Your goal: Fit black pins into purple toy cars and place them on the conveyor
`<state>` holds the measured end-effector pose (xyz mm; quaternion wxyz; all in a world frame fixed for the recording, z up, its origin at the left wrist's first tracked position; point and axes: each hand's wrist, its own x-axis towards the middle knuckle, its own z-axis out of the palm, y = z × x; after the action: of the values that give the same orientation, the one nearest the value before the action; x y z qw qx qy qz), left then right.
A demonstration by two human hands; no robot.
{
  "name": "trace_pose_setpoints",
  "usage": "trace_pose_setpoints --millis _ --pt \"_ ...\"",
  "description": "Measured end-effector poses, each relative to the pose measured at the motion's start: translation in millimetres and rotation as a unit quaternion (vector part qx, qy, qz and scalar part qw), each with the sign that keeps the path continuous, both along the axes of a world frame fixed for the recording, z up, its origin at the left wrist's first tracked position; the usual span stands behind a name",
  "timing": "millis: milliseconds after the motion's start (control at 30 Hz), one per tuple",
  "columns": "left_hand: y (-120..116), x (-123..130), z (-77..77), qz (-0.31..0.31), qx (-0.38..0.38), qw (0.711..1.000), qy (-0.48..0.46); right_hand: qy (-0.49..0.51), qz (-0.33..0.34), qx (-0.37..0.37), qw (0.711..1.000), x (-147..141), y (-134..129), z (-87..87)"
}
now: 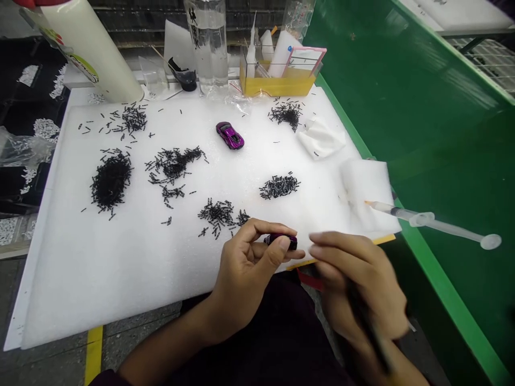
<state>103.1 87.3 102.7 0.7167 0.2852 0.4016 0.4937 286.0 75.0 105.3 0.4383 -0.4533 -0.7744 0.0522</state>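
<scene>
My left hand (pixel 249 273) is closed around a small purple toy car (pixel 293 243) at the front edge of the white foam sheet (pixel 132 268); fingers cover much of it. Just to its right, my right hand (pixel 358 279) is smeared by motion. A slim dark tool (pixel 364 321) sits in it, pointing down toward my body; its kind is too blurred to tell. Farther back on the foam lies a second purple toy car (pixel 230 135). Closest to my hands are a heap of tiny black parts (pixel 219 214) and another small black heap (pixel 280 186).
More black heaps (pixel 111 179) spread across the left of the foam. At right, a syringe (pixel 434 222) rests by a foam block (pixel 368 182), near a crumpled white cloth (pixel 321 138). A large bottle (pixel 96 48), a water-filled cup (pixel 209 48) and a yellow-based box (pixel 277 86) line the back.
</scene>
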Motion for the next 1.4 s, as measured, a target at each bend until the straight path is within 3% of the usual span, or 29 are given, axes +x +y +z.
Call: trace_pose_setpoints --millis 133,267,433,633,767,967,1100,1267,1333,1400 --pt "-0.2 -0.7 0.3 -0.011 0.006 1.0 0.01 0.015 0.038 0.022 0.999 -15.3 11.0 -6.7" --pt "-2.3 -3.7 -1.9 -0.05 0.017 0.999 -0.003 0.033 0.045 0.025 0.998 -12.5 11.4 -13.4" --pt "-2.2 -9.6 -3.1 -0.087 0.022 0.996 0.019 0.041 0.057 0.011 0.997 -7.2 16.2 -4.3" --pt "2.0 -11.9 9.1 -0.106 0.05 0.991 0.067 0.013 0.083 0.035 0.996 -2.3 14.3 1.2" --pt "0.5 -8.9 15.4 -0.1 0.049 0.991 0.072 0.013 0.063 0.067 0.996 -1.9 9.9 -1.2" --pt "-7.5 -13.6 23.9 -0.118 0.041 0.989 0.075 0.14 0.031 -0.052 0.988 -10.3 -4.5 6.6" --pt "-16.1 -21.7 32.5 -0.111 0.04 0.99 0.082 0.242 0.028 -0.111 0.963 -12.4 -16.4 11.9" --pt "-25.9 -29.1 46.0 -0.139 0.017 0.99 0.003 0.27 0.083 -0.276 0.919 -11.9 -25.8 19.1" --pt "-29.8 -32.0 51.3 -0.149 0.006 0.989 -0.018 0.29 0.09 -0.28 0.911 -14.2 -31.2 20.7" --pt "-33.8 -35.4 55.7 -0.162 0.002 0.987 -0.015 0.312 0.078 -0.226 0.92 -16.4 -37.7 22.2"
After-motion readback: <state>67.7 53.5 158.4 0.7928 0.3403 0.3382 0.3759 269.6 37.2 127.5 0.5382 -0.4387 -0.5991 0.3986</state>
